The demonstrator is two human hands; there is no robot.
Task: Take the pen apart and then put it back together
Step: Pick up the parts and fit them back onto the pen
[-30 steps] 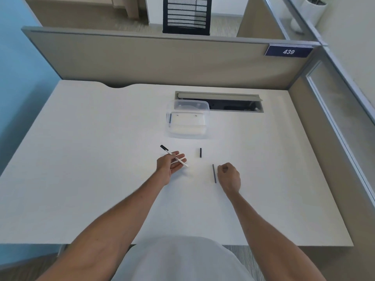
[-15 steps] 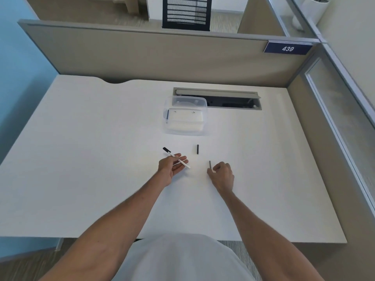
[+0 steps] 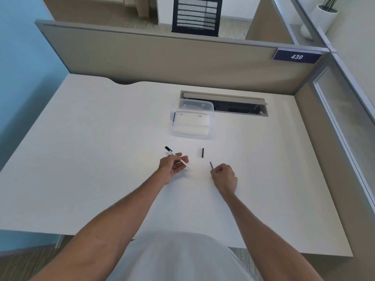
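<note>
My left hand holds a white pen barrel with a black end, pointing up and to the left. My right hand pinches a thin dark refill; only its upper end sticks out above the fingers. A short black pen piece lies flat on the white desk between and just beyond both hands, touched by neither.
A clear plastic container with a dark pen part along its left wall stands behind the hands. A cable slot opens in the desk behind it. Beige partitions wall the back and right.
My right hand has closed over the thin dark refill that lay on the desk and has lifted it slightly. The left hand keeps the white barrel almost still.
</note>
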